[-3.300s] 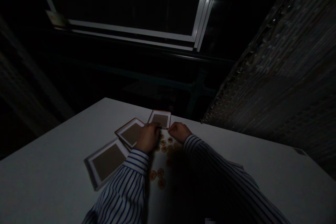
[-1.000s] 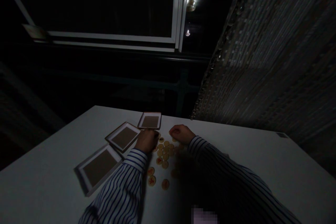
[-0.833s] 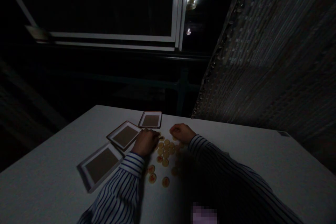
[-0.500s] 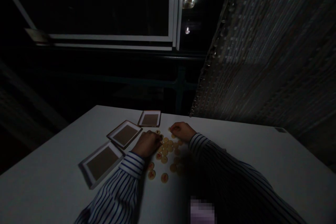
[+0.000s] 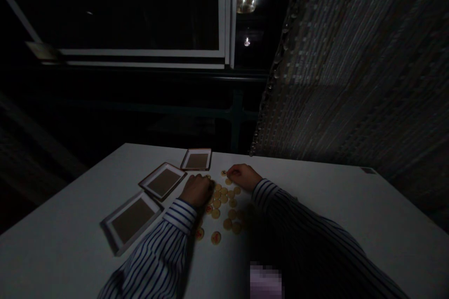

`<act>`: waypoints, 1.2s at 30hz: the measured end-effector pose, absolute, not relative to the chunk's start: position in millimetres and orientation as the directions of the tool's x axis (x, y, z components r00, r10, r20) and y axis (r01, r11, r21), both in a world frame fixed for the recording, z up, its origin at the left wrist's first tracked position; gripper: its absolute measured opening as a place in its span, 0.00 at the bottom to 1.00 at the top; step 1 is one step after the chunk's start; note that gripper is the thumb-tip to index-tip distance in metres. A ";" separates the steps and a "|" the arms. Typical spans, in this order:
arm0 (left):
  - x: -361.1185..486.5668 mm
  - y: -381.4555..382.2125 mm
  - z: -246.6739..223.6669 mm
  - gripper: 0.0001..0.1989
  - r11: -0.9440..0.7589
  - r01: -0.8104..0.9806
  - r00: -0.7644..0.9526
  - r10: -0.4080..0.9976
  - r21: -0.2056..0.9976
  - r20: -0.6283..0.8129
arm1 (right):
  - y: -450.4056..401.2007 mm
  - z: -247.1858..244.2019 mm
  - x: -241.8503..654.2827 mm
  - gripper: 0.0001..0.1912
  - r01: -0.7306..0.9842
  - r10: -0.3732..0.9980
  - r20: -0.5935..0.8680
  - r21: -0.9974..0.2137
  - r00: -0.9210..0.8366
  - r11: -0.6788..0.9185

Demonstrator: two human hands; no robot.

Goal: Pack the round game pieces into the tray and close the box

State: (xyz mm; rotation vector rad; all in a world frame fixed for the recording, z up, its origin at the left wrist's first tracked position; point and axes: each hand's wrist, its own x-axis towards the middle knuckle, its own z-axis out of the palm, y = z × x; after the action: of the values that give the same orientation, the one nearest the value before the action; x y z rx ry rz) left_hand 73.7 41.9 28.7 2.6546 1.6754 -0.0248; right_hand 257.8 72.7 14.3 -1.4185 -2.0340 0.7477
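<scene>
Round wooden Chinese chess pieces (image 5: pixel 223 191) lie in a loose cluster on the white table; several show plain faces, and a few carry red or black characters. My left hand (image 5: pixel 196 190) rests at the cluster's left edge, its fingers curled down; their tips and anything in them are hidden. My right hand (image 5: pixel 244 176) is closed at the far side of the cluster, fingertips beside a piece with a black mark (image 5: pixel 223 173). It is too dark to make out anything between those fingers. One red-marked piece (image 5: pixel 215 238) lies apart, nearer to me.
Three shallow rectangular trays or lids stand left of the pieces: a near one (image 5: pixel 132 217), a middle one (image 5: pixel 163 181) and a far one (image 5: pixel 197 160). The white table (image 5: pixel 326 210) ends before a dark window, with a beaded curtain (image 5: pixel 329 79) hanging at the right.
My right hand has shifted slightly right, and the black-marked piece at its fingertips now shows more fully. My left hand has moved a little over the cluster's left edge. The view has shifted slightly.
</scene>
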 end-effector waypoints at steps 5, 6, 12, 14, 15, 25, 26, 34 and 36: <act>75.0 44.5 26.0 0.12 -0.416 0.909 0.415 0.909 -0.006 -0.034 | 71.7 12.0 260.1 0.10 0.649 0.949 0.115 -0.705 -0.294 0.286; 75.0 45.0 25.3 0.12 -0.414 0.910 0.413 0.910 -0.006 -0.035 | 72.0 10.8 260.9 0.10 0.648 0.949 0.114 -0.706 -0.294 0.285; 73.6 46.7 21.8 0.11 -0.416 0.909 0.416 0.909 0.015 -0.029 | 72.9 6.3 265.9 0.10 0.645 0.947 0.124 -0.705 -0.297 0.295; 71.5 46.3 22.7 0.11 -0.418 0.908 0.418 0.908 0.028 -0.025 | 71.9 7.7 266.6 0.10 0.643 0.946 0.127 -0.706 -0.299 0.298; 70.0 45.8 23.8 0.11 -0.418 0.908 0.419 0.908 0.040 -0.023 | 71.2 8.9 266.7 0.10 0.642 0.945 0.129 -0.706 -0.301 0.300; 51.4 39.7 22.0 0.15 -0.285 0.599 0.330 0.939 0.748 0.093 | 64.3 17.5 262.5 0.10 0.620 0.943 0.119 -0.727 -0.310 0.295; 50.4 39.1 20.3 0.16 -0.257 0.570 0.287 0.952 0.780 0.105 | 64.0 18.0 262.0 0.10 0.617 0.943 0.119 -0.729 -0.312 0.296; 44.9 27.7 16.6 0.19 0.045 0.093 0.092 0.994 0.995 -0.054 | 61.4 21.9 256.4 0.11 0.575 0.931 0.128 -0.755 -0.342 0.315; 44.0 25.4 14.6 0.19 0.088 -0.033 0.091 0.992 0.996 -0.085 | 60.7 22.4 253.8 0.11 0.561 0.926 0.142 -0.760 -0.350 0.329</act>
State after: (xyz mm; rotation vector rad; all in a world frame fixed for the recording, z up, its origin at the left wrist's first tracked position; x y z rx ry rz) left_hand 44.0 25.4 14.6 1.1598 1.1566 1.0980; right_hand 253.8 60.7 22.4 -1.3017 -2.0248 0.8287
